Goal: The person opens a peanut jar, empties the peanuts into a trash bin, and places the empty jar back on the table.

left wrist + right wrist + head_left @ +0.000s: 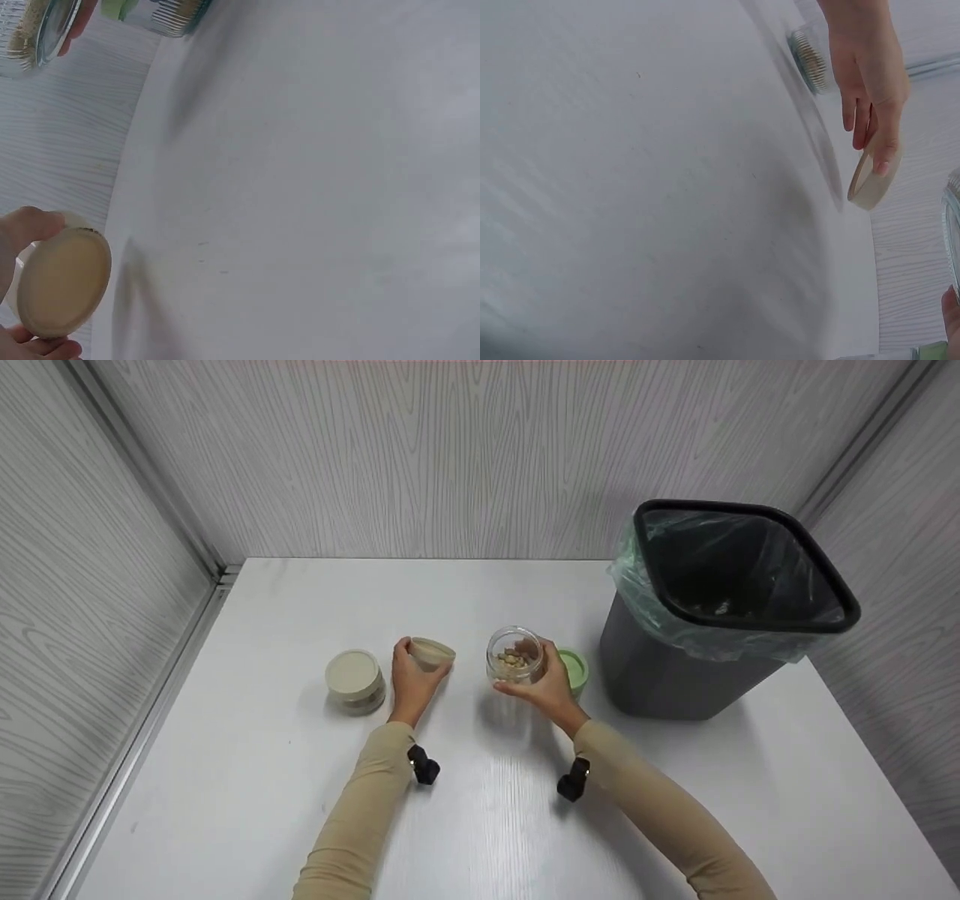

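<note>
Now the left hand (412,679) grips a beige lid (432,651), the right hand (547,686) an open jar (514,655).

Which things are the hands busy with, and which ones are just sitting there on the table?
Busy with:
- beige lid, held in the left hand
- open glass jar with bits of food inside, held tilted in the right hand

Just sitting there:
- closed jar with a beige lid
- green-lidded jar, behind the right hand
- lined trash bin
- white table
</note>
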